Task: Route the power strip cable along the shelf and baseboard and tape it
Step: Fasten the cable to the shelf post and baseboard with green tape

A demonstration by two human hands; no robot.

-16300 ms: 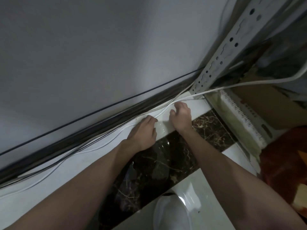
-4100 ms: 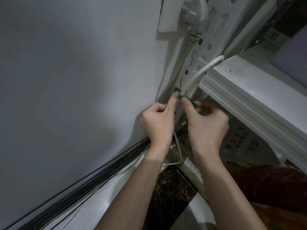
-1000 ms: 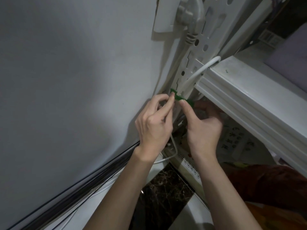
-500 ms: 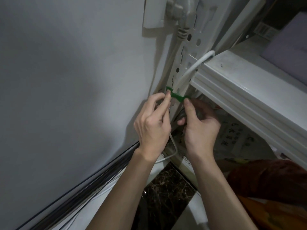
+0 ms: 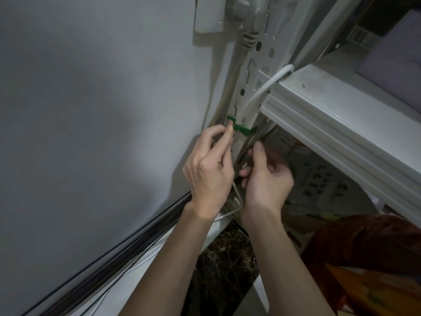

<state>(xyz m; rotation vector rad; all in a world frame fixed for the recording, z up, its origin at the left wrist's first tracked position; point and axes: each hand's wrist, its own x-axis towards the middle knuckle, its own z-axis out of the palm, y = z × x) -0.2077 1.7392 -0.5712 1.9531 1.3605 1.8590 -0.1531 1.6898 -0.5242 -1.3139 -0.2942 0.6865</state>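
I see the left hand (image 5: 208, 169), fingers pinching one end of the short green tape strip (image 5: 240, 128), strip crossing the round white power cable (image 5: 262, 92) on the perforated white shelf upright (image 5: 250, 71), right hand (image 5: 266, 179) just below, fingers curled, grip unclear to me, bare grey wall (image 5: 102, 110) open leftward, white shelf edge (image 5: 319, 124) crowding the right

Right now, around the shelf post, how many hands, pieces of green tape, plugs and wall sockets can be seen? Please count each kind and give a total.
Hands: 2 (left hand, right hand)
Pieces of green tape: 1
Plug: 1
Wall socket: 1
Total: 5
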